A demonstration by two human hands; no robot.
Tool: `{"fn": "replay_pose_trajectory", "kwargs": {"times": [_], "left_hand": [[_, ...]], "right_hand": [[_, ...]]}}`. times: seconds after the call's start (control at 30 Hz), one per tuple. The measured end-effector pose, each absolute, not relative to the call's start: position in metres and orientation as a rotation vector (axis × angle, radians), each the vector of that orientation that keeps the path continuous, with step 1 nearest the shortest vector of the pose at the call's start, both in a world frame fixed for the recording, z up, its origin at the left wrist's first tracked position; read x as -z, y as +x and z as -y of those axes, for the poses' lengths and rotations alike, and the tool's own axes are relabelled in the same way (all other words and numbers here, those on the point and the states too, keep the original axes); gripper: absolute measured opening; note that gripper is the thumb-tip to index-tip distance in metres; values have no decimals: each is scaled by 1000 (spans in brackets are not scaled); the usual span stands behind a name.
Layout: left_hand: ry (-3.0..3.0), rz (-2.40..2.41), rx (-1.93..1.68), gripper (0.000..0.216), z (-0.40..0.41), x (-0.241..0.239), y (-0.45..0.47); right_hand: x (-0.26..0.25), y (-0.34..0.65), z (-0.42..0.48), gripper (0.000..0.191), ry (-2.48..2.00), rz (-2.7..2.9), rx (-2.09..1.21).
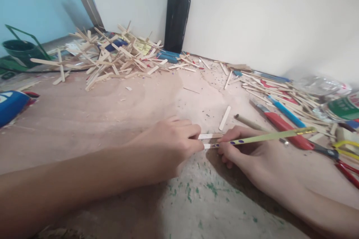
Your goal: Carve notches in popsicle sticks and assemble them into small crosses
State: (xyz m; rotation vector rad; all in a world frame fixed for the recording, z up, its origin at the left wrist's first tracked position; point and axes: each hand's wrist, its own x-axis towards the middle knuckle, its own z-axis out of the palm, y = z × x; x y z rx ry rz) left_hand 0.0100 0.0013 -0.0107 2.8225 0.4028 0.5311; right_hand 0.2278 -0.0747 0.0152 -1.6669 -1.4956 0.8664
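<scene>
My left hand (171, 140) rests on the wooden board with its fingers pinched on the ends of two short popsicle sticks (209, 136) lying flat between my hands. My right hand (238, 147) is closed around a thin yellow-green pencil with purple dots (266, 138). The pencil's tip touches the sticks, and its far end points right. Another loose popsicle stick (224, 118) lies just beyond the hands.
A big heap of popsicle sticks (109, 58) lies at the back left, more sticks (280, 91) at the right with a red-handled knife (283, 127), a blue pen (286, 112) and red pliers (346, 170). A black phone (176, 22) leans on the wall. Green bucket (19, 50) far left.
</scene>
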Motion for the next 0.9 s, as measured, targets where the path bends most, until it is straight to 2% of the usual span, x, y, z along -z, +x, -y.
{"fn": "replay_pose_trajectory", "kwargs": {"times": [0.53, 0.9], "left_hand": [[2810, -414, -464, 23, -1, 7, 11], [2805, -403, -428, 21, -1, 5, 13]], "right_hand": [[-15, 230, 78, 13, -1684, 1493, -879], [-21, 228, 73, 25, -1714, 1528, -990]]}}
